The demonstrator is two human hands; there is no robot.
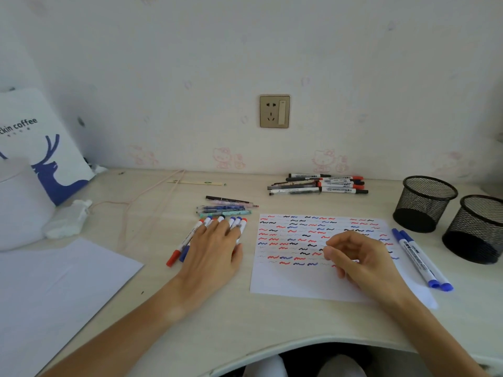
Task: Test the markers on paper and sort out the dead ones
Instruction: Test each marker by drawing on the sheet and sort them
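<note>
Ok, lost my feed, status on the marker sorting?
Left hand flat on marker row. Right hand loosely curled, empty, over test sheet. Two blue markers beside sheet. Nothing blocking.

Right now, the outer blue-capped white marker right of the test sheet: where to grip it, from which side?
Pinch the outer blue-capped white marker mid-barrel from above, fingers closing across its width. It lies flat on the pale desk against a twin marker, so one finger must wedge between them; its right side is free. The right hand is nearest.
</note>
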